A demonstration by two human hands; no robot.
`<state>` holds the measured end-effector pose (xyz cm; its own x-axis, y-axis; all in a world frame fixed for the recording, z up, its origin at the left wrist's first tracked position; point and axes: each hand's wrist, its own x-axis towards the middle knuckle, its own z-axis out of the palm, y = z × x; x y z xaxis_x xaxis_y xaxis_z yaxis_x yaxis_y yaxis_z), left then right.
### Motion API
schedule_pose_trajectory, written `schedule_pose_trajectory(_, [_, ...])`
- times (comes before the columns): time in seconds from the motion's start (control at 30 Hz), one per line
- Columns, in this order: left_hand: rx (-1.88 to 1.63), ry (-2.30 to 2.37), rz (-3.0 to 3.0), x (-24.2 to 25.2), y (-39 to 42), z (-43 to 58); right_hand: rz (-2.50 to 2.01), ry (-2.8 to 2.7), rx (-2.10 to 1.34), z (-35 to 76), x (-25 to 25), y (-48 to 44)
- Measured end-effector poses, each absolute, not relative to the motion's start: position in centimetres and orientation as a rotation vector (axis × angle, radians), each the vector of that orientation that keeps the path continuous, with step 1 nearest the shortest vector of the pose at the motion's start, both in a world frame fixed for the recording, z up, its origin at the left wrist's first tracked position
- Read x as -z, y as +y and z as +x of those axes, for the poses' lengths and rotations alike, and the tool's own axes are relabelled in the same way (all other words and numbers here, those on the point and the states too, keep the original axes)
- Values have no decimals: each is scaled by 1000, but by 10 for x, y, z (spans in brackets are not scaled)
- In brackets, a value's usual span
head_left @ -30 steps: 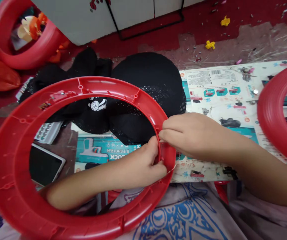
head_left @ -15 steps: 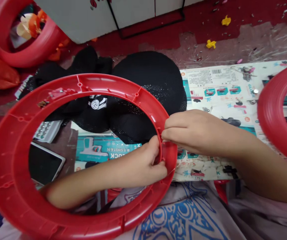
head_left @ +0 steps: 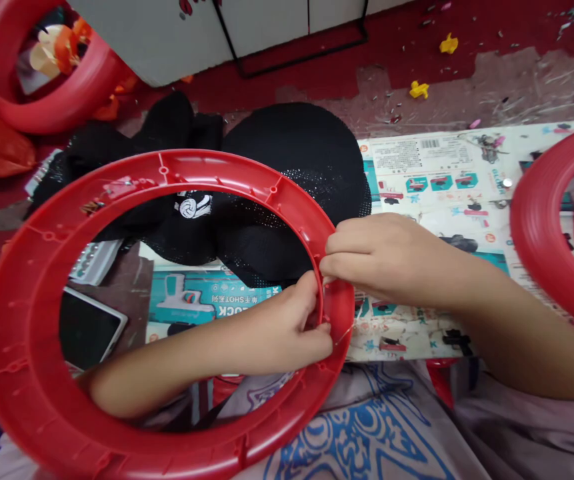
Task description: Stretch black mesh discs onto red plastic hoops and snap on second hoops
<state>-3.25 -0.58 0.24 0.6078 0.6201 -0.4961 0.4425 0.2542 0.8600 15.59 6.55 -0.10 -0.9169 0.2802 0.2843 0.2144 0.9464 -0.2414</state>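
Note:
A large red plastic ring (head_left: 9, 307), its ribbed hollow side facing up, lies tilted over my lap and the covered work surface. My left forearm passes through its opening. There my left hand (head_left: 294, 330) is closed on the inner rim at the ring's right side. Just across that rim, my right hand (head_left: 361, 257) is pinched inside the channel. Its fingertips hide whatever they hold. A thin wire-like strand (head_left: 343, 335) shows near the left fingers. Inside the channel at upper left lie a small pink part (head_left: 125, 187) and some tiny brass-coloured pieces (head_left: 91, 207).
A black mesh cloth item (head_left: 294, 143) lies behind the ring. A phone (head_left: 89, 330) and a calculator (head_left: 97, 260) are seen through the opening. Printed cardboard (head_left: 427, 193) covers the surface. More red rings (head_left: 531, 220) rest at right, another red ring (head_left: 67, 100) at upper left.
The view has shifted slightly, and the ring's left side has moved a little to the right. Both hands keep nearly the same hold at the ring's right side.

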Motion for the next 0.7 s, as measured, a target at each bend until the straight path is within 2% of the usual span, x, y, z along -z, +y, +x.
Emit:
schedule_pose_trajectory(0.43, [-170, 990, 1215, -1, -7, -32, -464, -2806, -260, 154, 2, 64])
schedule_pose_trajectory(0.7, [-137, 940, 1196, 4, -11, -35, -336, -2861, -192, 158, -3, 68])
